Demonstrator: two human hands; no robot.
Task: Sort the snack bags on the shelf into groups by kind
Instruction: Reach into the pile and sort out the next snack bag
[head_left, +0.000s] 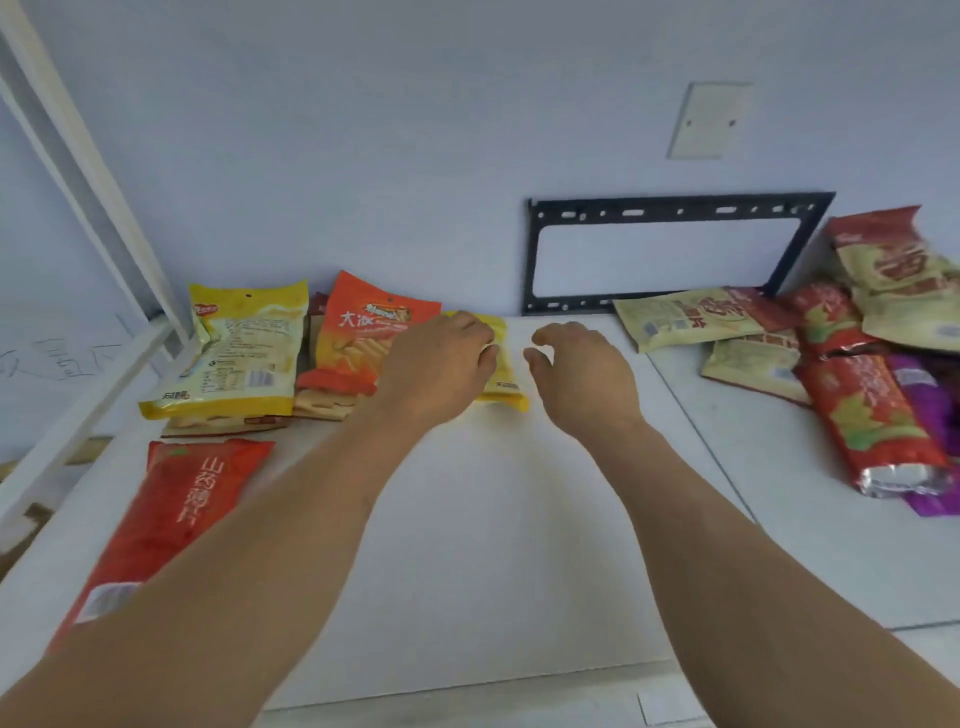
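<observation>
Left grip is curled over a small yellow bag lying flat on the white shelf; the bag is pinched at its upper edge, most of it is covered by the hand. Right grip is held just beside that bag on its right, fingers loosely curled, nothing held, hovering over the shelf. Directly left of the left grip an orange bag is propped on a stack, and further left a larger yellow bag is laid over other packs. Nearer the person than that, a long red bag is laid flat, partly hidden by the left forearm. Well to the right of the right grip a mixed heap is seen: cream-and-red bags, red foil bags, a purple bag. Behind the right grip a black metal bracket is fixed on the wall.
</observation>
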